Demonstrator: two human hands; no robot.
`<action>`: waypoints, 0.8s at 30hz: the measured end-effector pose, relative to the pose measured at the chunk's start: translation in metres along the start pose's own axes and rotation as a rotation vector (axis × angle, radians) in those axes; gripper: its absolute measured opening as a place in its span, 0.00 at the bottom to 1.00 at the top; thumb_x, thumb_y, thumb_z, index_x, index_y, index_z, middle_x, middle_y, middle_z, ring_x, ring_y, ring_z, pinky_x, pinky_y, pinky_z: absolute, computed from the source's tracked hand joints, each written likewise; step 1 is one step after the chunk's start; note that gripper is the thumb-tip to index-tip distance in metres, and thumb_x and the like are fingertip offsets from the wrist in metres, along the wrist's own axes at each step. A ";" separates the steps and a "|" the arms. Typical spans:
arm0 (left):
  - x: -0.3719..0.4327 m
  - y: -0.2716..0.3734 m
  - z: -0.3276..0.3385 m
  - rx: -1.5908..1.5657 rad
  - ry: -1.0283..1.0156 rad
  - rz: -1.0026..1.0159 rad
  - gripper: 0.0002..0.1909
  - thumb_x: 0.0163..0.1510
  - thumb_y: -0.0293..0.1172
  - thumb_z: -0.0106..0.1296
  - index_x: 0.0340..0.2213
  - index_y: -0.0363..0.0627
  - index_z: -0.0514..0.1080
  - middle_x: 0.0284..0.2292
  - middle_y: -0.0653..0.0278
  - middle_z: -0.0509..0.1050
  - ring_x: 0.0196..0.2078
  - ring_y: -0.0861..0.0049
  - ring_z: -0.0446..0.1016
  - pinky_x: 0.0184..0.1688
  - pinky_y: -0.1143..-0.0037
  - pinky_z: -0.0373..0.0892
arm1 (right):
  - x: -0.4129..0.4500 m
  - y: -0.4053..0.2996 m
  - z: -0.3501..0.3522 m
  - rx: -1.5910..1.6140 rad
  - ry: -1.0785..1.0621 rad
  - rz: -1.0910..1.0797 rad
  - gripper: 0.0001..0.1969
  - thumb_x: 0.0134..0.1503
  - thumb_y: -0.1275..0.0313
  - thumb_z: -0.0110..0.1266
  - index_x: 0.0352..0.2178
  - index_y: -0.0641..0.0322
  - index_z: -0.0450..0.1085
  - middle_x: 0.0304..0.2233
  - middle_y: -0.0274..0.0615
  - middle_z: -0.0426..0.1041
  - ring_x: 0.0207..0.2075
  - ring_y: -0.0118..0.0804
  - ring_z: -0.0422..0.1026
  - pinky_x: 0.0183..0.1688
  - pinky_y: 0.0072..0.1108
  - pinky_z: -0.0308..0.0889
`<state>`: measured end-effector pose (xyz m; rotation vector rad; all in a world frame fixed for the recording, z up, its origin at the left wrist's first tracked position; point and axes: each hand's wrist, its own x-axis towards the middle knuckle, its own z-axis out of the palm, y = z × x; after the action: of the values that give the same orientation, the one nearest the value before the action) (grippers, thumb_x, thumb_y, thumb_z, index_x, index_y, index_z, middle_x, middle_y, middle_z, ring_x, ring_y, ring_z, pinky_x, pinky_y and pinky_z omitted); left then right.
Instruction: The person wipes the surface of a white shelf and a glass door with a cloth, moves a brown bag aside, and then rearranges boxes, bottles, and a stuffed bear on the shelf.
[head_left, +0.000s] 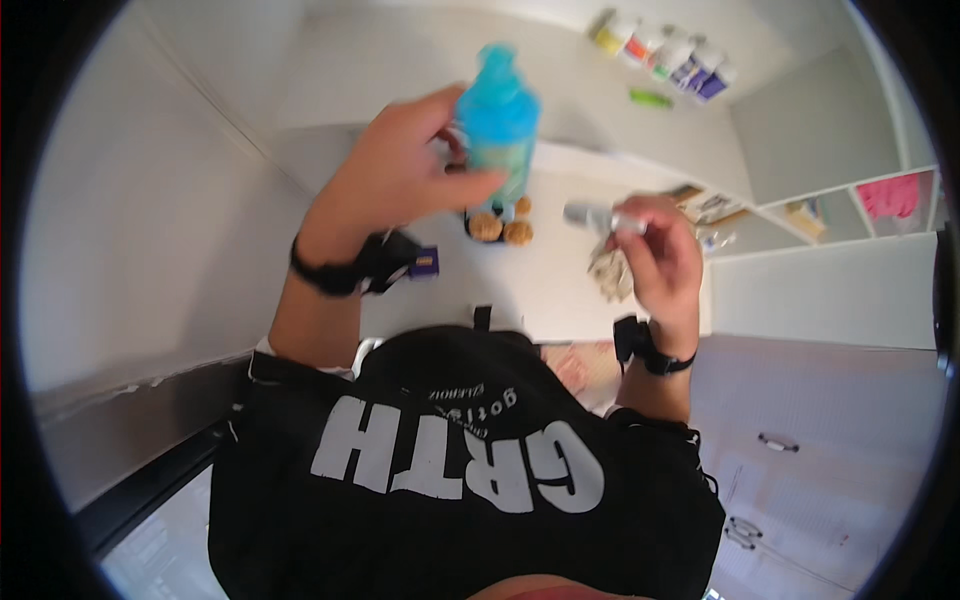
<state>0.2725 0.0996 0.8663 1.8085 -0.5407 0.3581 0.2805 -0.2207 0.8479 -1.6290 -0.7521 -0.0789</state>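
Note:
My left hand (409, 169) grips a blue pump bottle (501, 120) with a greenish label, raised over the far side of the white desk (547, 300). The thumb crosses the bottle's front, and motion blurs both. In my right hand (660, 255) is a small grey and white object (600, 217), pinched between thumb and fingers; blur hides what it is. Below the bottle, round brown items (486, 226) sit in a dark holder. A beige, crumpled-looking item (611, 271) lies on the desk under my right hand.
Several small containers (664, 56) and a bright green item (650, 97) stand or lie on the shelf above. A dark purple box (424, 262) is beside my left wrist. Cubbies at right hold a pink cloth (890, 196) and books (806, 217). A wall (165, 202) bounds the left.

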 end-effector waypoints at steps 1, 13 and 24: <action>-0.022 -0.005 -0.001 0.054 -0.126 -0.010 0.22 0.46 0.35 0.68 0.43 0.42 0.75 0.31 0.62 0.78 0.30 0.78 0.75 0.34 0.77 0.72 | -0.030 0.009 -0.001 0.048 -0.060 0.120 0.11 0.60 0.86 0.56 0.43 0.68 0.70 0.43 0.42 0.73 0.39 0.30 0.76 0.41 0.18 0.73; -0.136 -0.177 0.129 0.146 -0.448 -0.551 0.21 0.44 0.32 0.61 0.42 0.43 0.74 0.33 0.51 0.79 0.39 0.50 0.78 0.43 0.63 0.73 | -0.154 0.210 0.060 -0.438 -0.086 0.636 0.09 0.56 0.67 0.61 0.36 0.61 0.74 0.32 0.43 0.78 0.31 0.39 0.79 0.38 0.28 0.75; -0.154 -0.246 0.185 0.522 -0.394 -0.519 0.17 0.45 0.30 0.58 0.40 0.44 0.76 0.38 0.49 0.76 0.43 0.48 0.75 0.46 0.58 0.72 | -0.145 0.280 0.093 -0.686 -0.206 0.629 0.09 0.57 0.64 0.57 0.38 0.50 0.78 0.43 0.40 0.76 0.43 0.47 0.78 0.46 0.35 0.74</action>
<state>0.2671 0.0092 0.5347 2.4614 -0.2300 -0.2468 0.2755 -0.1994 0.5202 -2.4950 -0.3368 0.3195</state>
